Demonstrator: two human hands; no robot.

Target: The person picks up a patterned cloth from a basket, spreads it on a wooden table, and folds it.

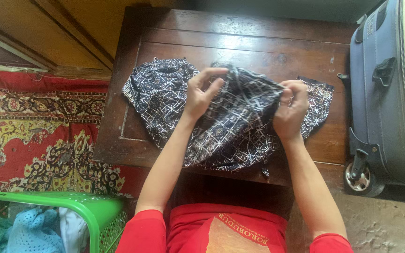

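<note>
**While both hands pinch the patterned cloth, a fold is half made**

As we read it, we are partway through folding a dark patterned garment [233, 126] on the wooden table [258, 44]. The cloth lies spread across the tabletop, its near edge drooping over the table's front, while its middle is lifted and bunched between our hands. One rounded lobe of it lies flat to the left, and a smaller corner pokes out to the right, behind the right hand.

Our left hand [201, 93] is closed on the upper edge of the raised fabric, thumb and fingers pinching a ridge of it. Our right hand [290, 110] is curled tight around the other end of the same ridge, knuckles toward us. Neither hand shows a gap; both grips are narrow and full of cloth.

We judge the next move calls for keeping that edge taut between the two pinches and laying it down evenly, so the layers match up and do not wrinkle.

Further out, a grey-blue wheeled suitcase [383, 93] stands just beside the table on the right. On the left a red patterned rug [33, 131] covers the floor, and a green plastic basket [90, 208] holding pale clothes sits near our left elbow.
</note>
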